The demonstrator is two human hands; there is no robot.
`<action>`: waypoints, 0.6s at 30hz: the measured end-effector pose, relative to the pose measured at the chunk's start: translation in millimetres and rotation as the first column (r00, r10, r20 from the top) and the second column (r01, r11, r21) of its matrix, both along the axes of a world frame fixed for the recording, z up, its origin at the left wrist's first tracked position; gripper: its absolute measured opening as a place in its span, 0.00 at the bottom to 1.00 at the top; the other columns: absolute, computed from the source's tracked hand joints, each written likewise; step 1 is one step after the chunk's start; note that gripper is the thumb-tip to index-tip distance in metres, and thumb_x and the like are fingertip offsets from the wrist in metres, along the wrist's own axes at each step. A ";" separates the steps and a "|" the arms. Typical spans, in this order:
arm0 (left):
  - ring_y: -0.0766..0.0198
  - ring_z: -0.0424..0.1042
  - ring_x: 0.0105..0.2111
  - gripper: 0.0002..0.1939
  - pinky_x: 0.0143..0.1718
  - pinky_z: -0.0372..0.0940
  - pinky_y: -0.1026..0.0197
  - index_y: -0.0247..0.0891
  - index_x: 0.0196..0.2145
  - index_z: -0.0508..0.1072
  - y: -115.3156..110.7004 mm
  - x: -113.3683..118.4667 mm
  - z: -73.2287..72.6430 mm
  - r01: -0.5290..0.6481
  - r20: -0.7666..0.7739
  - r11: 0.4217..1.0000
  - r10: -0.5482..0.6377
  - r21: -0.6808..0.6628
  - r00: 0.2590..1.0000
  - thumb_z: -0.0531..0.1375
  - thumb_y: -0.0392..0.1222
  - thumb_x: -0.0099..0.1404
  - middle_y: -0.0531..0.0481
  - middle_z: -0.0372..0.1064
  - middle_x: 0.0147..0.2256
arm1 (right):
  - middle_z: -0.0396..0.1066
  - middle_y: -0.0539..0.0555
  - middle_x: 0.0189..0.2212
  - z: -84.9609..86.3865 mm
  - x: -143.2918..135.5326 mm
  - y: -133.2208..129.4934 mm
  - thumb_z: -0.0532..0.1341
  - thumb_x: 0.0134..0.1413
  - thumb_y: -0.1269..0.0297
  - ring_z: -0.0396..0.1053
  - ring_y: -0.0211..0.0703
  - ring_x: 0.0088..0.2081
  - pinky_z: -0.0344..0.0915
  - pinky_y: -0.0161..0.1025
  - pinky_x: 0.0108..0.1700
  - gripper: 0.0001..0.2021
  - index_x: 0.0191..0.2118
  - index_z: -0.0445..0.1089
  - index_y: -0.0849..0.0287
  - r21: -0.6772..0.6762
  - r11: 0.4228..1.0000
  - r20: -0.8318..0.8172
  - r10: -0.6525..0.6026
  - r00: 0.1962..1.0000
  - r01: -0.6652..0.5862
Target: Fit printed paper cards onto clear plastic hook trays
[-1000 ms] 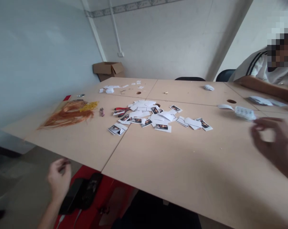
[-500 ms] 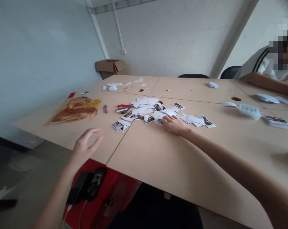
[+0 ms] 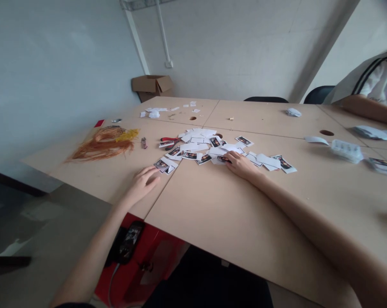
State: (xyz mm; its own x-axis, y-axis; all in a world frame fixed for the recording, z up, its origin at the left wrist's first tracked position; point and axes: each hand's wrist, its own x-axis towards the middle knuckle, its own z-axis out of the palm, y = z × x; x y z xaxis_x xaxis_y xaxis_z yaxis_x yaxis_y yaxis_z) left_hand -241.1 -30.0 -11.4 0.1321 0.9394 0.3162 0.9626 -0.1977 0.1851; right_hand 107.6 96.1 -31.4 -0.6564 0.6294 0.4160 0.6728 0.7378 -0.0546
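Note:
My left hand (image 3: 144, 184) rests low over the table, fingers stretched out, its fingertips at the edge of some small photo cards (image 3: 161, 165). Nothing shows in its grasp. At the front of a loose heap of cards, my right hand (image 3: 243, 166) has its fingers closed at a dark-printed photo card (image 3: 223, 159); the thumb is partly hidden. White card backs (image 3: 193, 146) and picture sides lie mixed across the heap. Red-handled pliers (image 3: 168, 139) lie at the heap's left side, partly under a card.
Orange-brown strands (image 3: 101, 147) with a yellow bunch (image 3: 128, 135) spread at left. A clear plastic tray (image 3: 346, 151) and card stacks (image 3: 371, 132) lie at right, near a person's arm (image 3: 366, 109). A phone (image 3: 131, 241) rests on a red surface below the table edge.
My left hand has moved forward and right, from above the table's edge to the nearest photo cards, its fingers straighter. My right hand stays at the heap. The view has shifted slightly.

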 end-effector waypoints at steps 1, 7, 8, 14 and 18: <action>0.60 0.58 0.50 0.18 0.52 0.53 0.56 0.39 0.47 0.63 -0.3 0.1 -0.4 -0.003 0.001 1.000 0.003 -0.004 1.000 0.47 0.46 0.61 0.46 0.59 0.49 | 0.62 0.59 0.42 0.0 0.5 -1.1 0.47 0.55 0.68 0.63 0.46 0.41 0.60 0.42 0.41 0.11 0.43 0.60 0.60 -0.007 1.000 -0.015 -0.004 1.000 0.003; 0.61 0.58 0.50 0.17 0.52 0.53 0.56 0.41 0.47 0.63 -2.9 2.1 2.2 0.005 -0.009 1.000 -0.005 -0.006 1.000 0.47 0.46 0.62 0.47 0.59 0.49 | 0.62 0.58 0.42 -2.3 2.0 -2.4 0.51 0.52 0.64 0.64 0.46 0.39 0.62 0.40 0.39 0.12 0.43 0.60 0.59 -0.051 0.999 -0.082 -0.006 0.997 0.002; 0.60 0.58 0.50 0.17 0.52 0.53 0.55 0.41 0.47 0.64 -3.2 2.7 2.9 0.004 -0.009 1.000 -0.004 -0.002 1.000 0.47 0.46 0.61 0.47 0.59 0.49 | 0.62 0.57 0.41 -3.4 2.1 -1.7 0.51 0.51 0.63 0.65 0.45 0.38 0.62 0.40 0.38 0.13 0.43 0.61 0.58 -0.059 0.998 -0.092 -0.006 0.996 0.000; 0.59 0.59 0.50 0.18 0.52 0.54 0.53 0.43 0.47 0.63 -4.1 1.4 1.2 0.014 0.016 1.000 -0.014 0.006 1.000 0.49 0.47 0.60 0.48 0.59 0.49 | 0.62 0.58 0.42 -9.6 1.9 1.7 0.51 0.49 0.66 0.65 0.44 0.36 0.63 0.39 0.34 0.15 0.45 0.61 0.58 -0.077 0.997 -0.156 -0.025 0.987 0.013; 0.59 0.57 0.51 0.18 0.52 0.53 0.54 0.43 0.48 0.62 -2.4 -1.7 -0.2 0.020 -0.003 0.999 -0.020 -0.029 1.000 0.49 0.47 0.60 0.48 0.59 0.50 | 0.61 0.59 0.44 -10.0 0.8 1.5 0.50 0.49 0.67 0.65 0.45 0.37 0.63 0.39 0.35 0.15 0.45 0.60 0.59 -0.083 0.996 -0.179 -0.025 0.984 0.010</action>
State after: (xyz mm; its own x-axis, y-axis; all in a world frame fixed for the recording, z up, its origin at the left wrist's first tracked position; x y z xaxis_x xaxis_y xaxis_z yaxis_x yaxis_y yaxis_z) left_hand -242.8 -32.4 -11.6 0.1524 0.9452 0.2886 0.9591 -0.2119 0.1877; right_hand 108.4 97.6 -41.3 -0.5642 0.6767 0.4731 0.6593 0.7141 -0.2352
